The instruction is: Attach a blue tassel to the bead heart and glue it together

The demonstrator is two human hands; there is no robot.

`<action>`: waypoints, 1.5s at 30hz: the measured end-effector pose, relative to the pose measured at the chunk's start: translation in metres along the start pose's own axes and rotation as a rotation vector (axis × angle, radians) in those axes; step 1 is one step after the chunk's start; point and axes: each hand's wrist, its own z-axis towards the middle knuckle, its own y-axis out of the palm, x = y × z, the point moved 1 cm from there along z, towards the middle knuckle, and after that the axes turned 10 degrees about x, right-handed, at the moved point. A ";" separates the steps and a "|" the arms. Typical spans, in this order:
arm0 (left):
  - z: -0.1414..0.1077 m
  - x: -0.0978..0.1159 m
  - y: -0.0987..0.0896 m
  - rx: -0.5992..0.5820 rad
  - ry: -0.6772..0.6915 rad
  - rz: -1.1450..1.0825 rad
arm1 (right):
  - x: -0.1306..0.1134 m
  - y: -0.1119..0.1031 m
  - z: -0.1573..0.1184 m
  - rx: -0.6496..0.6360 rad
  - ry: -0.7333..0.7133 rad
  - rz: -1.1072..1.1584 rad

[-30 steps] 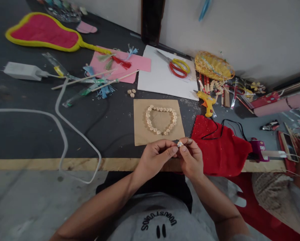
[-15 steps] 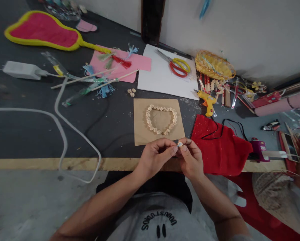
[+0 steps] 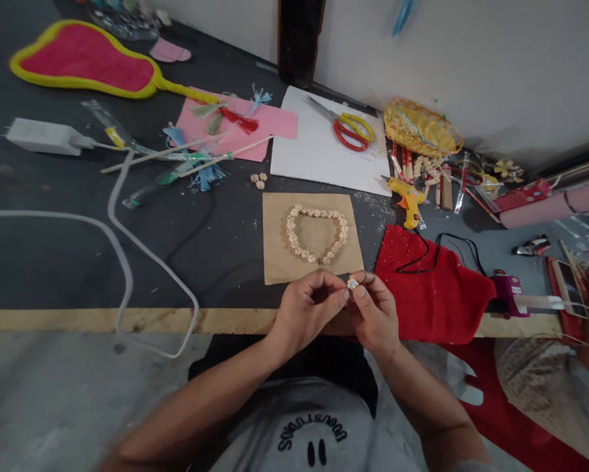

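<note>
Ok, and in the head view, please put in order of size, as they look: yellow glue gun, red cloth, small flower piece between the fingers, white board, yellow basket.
1. Red cloth and white board: too alike to rank
2. Yellow basket
3. Yellow glue gun
4. Small flower piece

"Please, what has become different?"
"The small pale piece (image 3: 352,284) at the fingertips of the right hand (image 3: 377,321) has turned a little. Now its bluish part is facing up more clearly."
"So, a slight change?"
"Yes, slight."
</note>
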 end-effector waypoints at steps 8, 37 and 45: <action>-0.001 0.001 0.000 0.026 0.035 0.009 | 0.001 -0.003 -0.001 -0.007 -0.008 -0.029; -0.002 0.002 0.000 -0.128 0.057 -0.050 | 0.001 -0.005 0.001 -0.026 -0.060 -0.029; 0.001 0.003 0.002 -0.099 -0.139 -0.217 | -0.002 -0.005 0.000 0.000 -0.052 -0.029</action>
